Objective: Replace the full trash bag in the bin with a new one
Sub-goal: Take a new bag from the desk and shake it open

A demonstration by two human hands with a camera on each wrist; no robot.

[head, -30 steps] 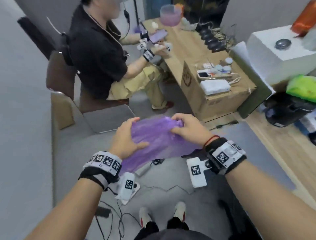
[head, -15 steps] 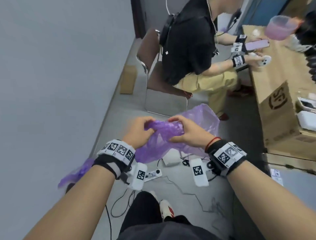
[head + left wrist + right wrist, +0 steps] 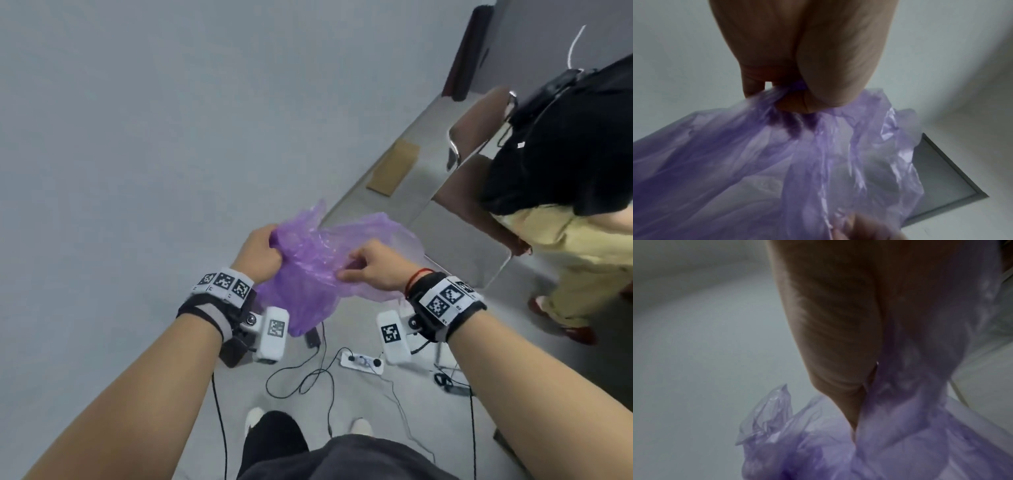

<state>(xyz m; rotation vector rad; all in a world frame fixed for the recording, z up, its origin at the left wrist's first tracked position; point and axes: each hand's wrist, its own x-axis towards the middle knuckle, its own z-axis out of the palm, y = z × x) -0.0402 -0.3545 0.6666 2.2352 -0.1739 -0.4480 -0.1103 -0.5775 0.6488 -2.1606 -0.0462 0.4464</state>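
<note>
Above a grey floor strewn with black cables [image 3: 301,373] and a white power strip [image 3: 361,363], a person holds a thin, translucent purple plastic trash bag [image 3: 308,274] between both hands at waist height. Nothing can be seen inside the crinkled, glossy film, which billows loosely and hangs down past the wrists. The left hand [image 3: 262,251] is fisted, fingers curled tight around a gathered bunch of film; the left wrist view shows the plastic squeezed out below the knuckles. The right hand [image 3: 371,269] pinches another fold between thumb and curled fingers. Beside a plain grey wall [image 3: 171,137], a flat brown cardboard piece [image 3: 394,168] lies on the floor, near a seated person in a black shirt [image 3: 561,147].
</note>
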